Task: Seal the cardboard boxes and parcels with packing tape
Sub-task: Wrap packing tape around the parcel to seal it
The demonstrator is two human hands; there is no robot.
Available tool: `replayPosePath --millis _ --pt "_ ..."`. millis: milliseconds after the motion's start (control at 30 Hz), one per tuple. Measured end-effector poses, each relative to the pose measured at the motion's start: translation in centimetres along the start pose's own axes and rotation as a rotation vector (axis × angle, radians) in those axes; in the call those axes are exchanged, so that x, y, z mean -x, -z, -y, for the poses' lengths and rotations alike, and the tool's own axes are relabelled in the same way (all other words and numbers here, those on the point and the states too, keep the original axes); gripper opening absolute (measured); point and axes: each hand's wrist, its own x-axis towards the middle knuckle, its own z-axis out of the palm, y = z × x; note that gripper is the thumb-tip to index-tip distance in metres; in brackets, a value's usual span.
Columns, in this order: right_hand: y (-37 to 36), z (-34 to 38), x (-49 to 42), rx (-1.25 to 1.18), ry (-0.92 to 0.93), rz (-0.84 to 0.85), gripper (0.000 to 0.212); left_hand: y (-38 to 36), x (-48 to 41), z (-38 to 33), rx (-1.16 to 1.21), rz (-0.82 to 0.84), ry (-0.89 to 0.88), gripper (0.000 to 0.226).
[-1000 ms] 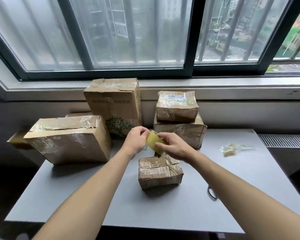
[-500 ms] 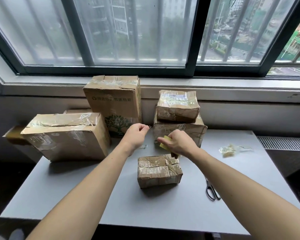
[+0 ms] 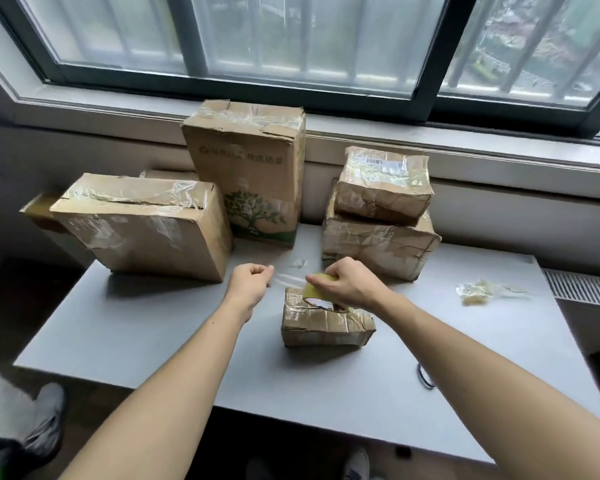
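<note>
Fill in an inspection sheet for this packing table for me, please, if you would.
Surface: grey table, below a window sill.
Job's things: small parcel mid-table; tape roll at its far top edge; clear tape strip stretched left from the roll; big box, tall box and two stacked parcels behind, all bearing tape.
Clutter: crumpled tape scrap at right; smaller scrap behind the hands; scissors handle beside the right forearm.
Hands: left hand pinches the strip's end; right hand grips the roll.
Cables: nothing seen.
Surroundings: barred window, radiator grille at right, shoe on the floor.
</note>
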Motion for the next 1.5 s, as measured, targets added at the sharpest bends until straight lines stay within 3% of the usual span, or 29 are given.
replayPosePath --millis 133,300,667,867,1133,1300,1367,1433,1500 --pt "-0.2 0.3 -0.5 0.004 0.062 0.016 0.053 0.0 -0.6 3.5 -0.04 -0.069 0.055 0.033" --pt "-0.4 0.9 -0.9 0.438 0.061 -0.023 0.044 0.7 -1.6 5.9 -0.058 -0.181 0.092 0.02" --pt "-1.2 0.6 -0.5 0.507 0.062 -0.039 0.048 -2.1 -1.4 10.1 0.02 -0.152 0.179 0.017" --pt "-1.7 -0.3 -0.2 0.467 0.027 -0.054 0.046 -4.2 -1.6 10.8 0.024 -0.124 0.202 0.018" --pt "-1.9 -2.4 0.1 0.183 -0.112 -0.062 0.057 -6.0 -1.7 11.2 0.239 0.033 0.269 0.015" --pt "-2.0 -2.9 0.1 0.083 -0.13 -0.045 0.052 -5.2 -2.3 11.2 -0.091 0.155 0.202 0.022" --pt "-1.8 -3.1 0.2 0.068 -0.125 -0.033 0.051 -4.6 -2.5 10.0 -0.262 0.115 0.152 0.024" --pt "-1.7 -3.3 0.2 0.072 -0.118 -0.031 0.052 -4.1 -2.1 7.3 -0.309 -0.055 -0.003 0.018" --pt "-1.7 -3.4 0.3 0.07 -0.115 -0.035 0.052 -4.2 -1.0 4.2 -0.336 -0.131 -0.31 0.023"
